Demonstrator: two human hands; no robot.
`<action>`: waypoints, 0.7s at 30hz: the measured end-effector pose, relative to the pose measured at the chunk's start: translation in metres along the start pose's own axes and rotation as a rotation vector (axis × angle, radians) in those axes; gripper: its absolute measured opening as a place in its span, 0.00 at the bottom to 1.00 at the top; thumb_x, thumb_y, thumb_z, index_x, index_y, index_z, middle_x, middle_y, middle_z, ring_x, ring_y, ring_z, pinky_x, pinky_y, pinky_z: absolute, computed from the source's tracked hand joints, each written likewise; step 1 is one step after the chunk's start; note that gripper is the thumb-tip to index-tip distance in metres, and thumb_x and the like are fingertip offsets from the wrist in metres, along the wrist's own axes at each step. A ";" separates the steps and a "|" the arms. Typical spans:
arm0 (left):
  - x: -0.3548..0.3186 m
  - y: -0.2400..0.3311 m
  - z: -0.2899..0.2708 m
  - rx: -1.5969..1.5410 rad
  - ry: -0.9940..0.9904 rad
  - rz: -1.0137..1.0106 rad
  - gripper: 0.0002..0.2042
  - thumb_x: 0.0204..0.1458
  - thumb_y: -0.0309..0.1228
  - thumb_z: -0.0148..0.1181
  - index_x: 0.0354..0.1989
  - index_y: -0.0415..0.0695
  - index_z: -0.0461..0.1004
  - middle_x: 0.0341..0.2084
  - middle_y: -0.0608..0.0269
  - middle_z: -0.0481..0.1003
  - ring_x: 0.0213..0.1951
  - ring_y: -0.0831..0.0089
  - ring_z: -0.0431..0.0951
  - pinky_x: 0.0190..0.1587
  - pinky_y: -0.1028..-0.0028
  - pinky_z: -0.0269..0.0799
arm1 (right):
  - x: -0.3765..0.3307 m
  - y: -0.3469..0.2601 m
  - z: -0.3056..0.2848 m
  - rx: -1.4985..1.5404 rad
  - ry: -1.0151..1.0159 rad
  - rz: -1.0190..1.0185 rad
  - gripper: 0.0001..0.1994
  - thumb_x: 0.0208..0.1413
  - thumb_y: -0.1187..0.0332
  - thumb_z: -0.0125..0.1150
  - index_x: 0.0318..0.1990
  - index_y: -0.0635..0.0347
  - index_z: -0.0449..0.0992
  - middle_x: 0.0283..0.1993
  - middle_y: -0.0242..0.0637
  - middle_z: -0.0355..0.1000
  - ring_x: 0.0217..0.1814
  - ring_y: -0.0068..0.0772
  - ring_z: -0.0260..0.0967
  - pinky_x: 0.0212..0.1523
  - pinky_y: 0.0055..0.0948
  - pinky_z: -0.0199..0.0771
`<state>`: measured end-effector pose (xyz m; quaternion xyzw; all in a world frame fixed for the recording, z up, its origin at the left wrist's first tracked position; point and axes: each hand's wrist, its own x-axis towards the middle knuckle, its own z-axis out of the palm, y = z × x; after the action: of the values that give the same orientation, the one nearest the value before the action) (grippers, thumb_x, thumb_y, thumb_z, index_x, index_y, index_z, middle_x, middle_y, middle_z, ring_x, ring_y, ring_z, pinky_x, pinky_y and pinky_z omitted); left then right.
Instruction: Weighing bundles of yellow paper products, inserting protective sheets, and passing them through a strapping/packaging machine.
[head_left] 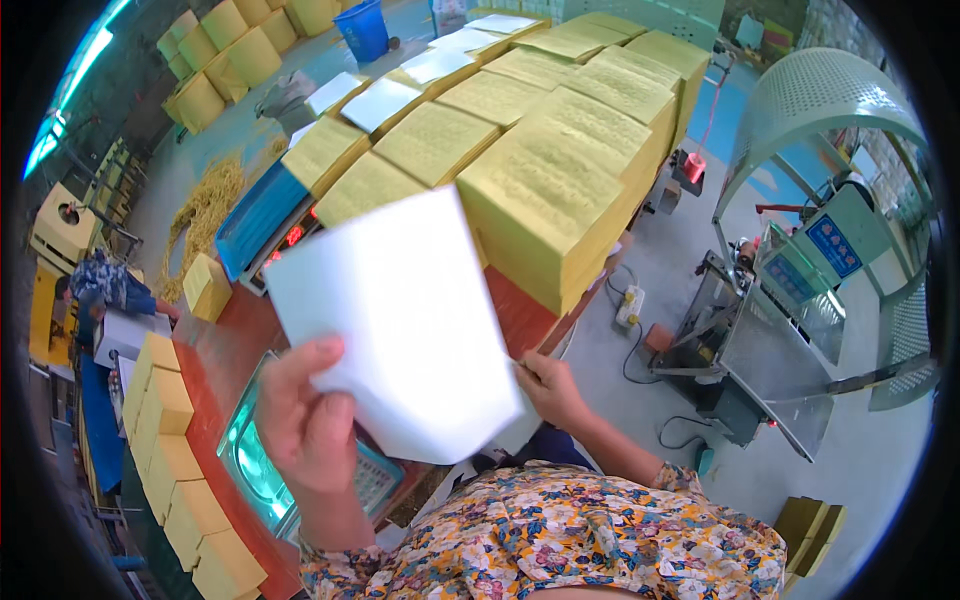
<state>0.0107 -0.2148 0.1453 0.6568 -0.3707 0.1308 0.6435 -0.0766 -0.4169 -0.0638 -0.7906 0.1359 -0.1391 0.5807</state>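
A white sheet (400,320), perhaps paper or thin plastic, is raised in front of me, tilted and bright with glare. My left hand (310,420) grips its lower left side, with fingers and thumb closed on it. At the lower right edge of the sheet is my right hand (550,390), its fingers pinched together at that edge. Behind the sheet, large blocks of stacked yellow paper (550,190) cover the red table (225,350). Part of the table and the nearest blocks are hidden by the sheet.
A scale with a shiny metal pan (250,460) sits at my left, near several yellow paper stacks (170,470). A red digital display (293,236) glows beyond. To the right stands a metal machine (760,350) with a perforated hood (820,100). A blue bin (362,30) is far back.
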 end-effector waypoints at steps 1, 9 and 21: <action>0.020 -0.003 0.024 0.003 -0.010 0.010 0.16 0.53 0.23 0.55 0.51 0.37 0.72 0.43 0.62 0.74 0.41 0.76 0.74 0.44 0.78 0.68 | -0.001 0.027 -0.007 0.150 0.004 -0.053 0.11 0.59 0.69 0.61 0.29 0.66 0.69 0.20 0.44 0.63 0.20 0.30 0.55 0.24 0.34 0.62; 0.082 -0.104 0.154 -0.143 0.082 -0.496 0.13 0.56 0.22 0.56 0.49 0.36 0.75 0.39 0.65 0.75 0.36 0.83 0.71 0.41 0.79 0.69 | 0.027 0.021 -0.116 0.147 -0.142 -0.069 0.05 0.57 0.72 0.63 0.37 0.63 0.74 0.26 0.37 0.73 0.28 0.21 0.69 0.32 0.26 0.72; 0.096 -0.086 0.185 -0.213 0.292 -0.636 0.14 0.60 0.23 0.48 0.52 0.37 0.72 0.39 0.60 0.76 0.37 0.79 0.75 0.42 0.77 0.72 | 0.060 0.060 -0.164 0.354 -0.219 0.059 0.08 0.57 0.70 0.64 0.32 0.62 0.71 0.24 0.28 0.69 0.27 0.15 0.64 0.28 0.22 0.67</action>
<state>0.0770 -0.4282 0.1182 0.6429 -0.0637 -0.0227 0.7630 -0.0862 -0.6016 -0.0705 -0.6823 0.0685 -0.0570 0.7256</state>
